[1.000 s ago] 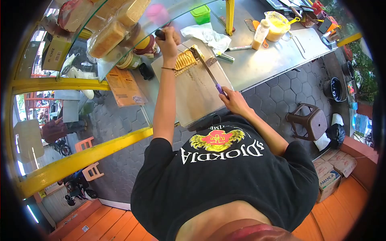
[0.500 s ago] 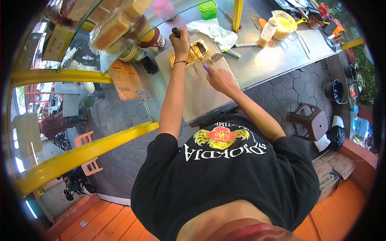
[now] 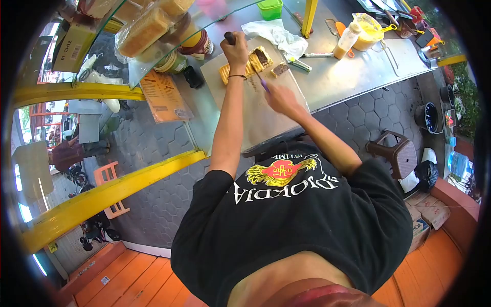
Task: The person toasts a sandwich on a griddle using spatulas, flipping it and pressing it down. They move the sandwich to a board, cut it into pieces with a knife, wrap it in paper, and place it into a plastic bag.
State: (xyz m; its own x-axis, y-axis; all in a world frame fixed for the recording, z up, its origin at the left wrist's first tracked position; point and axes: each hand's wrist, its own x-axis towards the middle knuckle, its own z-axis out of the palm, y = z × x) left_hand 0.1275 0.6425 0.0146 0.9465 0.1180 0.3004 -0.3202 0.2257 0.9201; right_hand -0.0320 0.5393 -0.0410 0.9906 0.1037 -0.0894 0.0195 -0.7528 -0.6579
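My left hand [image 3: 236,53] is closed around the dark upright handle [image 3: 230,38] of a tool, its working end hidden behind my hand. Under and beside this hand lies a golden toasted bread [image 3: 260,60] with dark brown filling showing at its right end. My right hand [image 3: 283,100], slightly blurred, grips a purple-handled knife [image 3: 265,85] whose thin blade reaches up-left to the bread. A small cut piece with brown filling [image 3: 280,70] sits apart on the right. All the bread rests on a pale board [image 3: 255,120].
Crumpled white plastic [image 3: 279,38], a green-handled tool [image 3: 299,64], a squeeze bottle [image 3: 347,40] and a tub of yellow spread [image 3: 366,38] are on the metal counter [image 3: 353,77]. Jars [image 3: 197,46] and a menu sheet [image 3: 161,97] lie leftward. A yellow post [image 3: 309,18] rises behind.
The view has shifted slightly, so the counter sits a little further right. Both hands keep their holds, with the knife's blade still at the bread.
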